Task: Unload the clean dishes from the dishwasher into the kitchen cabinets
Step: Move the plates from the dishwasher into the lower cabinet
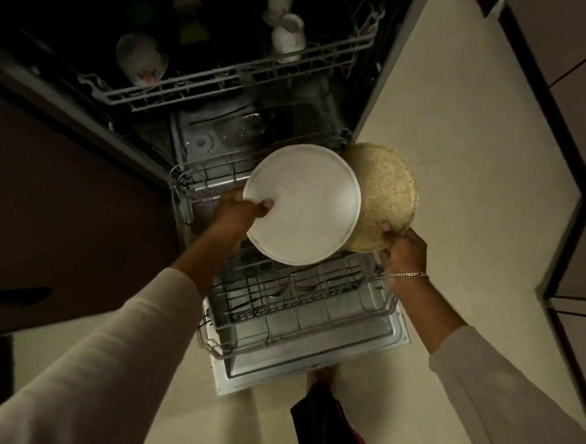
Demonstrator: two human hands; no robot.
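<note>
Dim kitchen w/ pale floor (460,163). An open stainless dishwasher (309,377) is seen mid-scene, its wire lower rack (230,334) pulled out near. A round white ceramic plate (306,205) is gripped at its left rim by the left hand (232,213). A speckled beige round bowl (386,193), just right of it, is held at its near edge by the right hand (403,252). Both are above the rack. Judged approx. mid-task: both are yet to be carried to cabinets. Dark cutlery (315,285) is left in the lower rack, white mugs (287,32) in the far upper rack (224,87).
</note>
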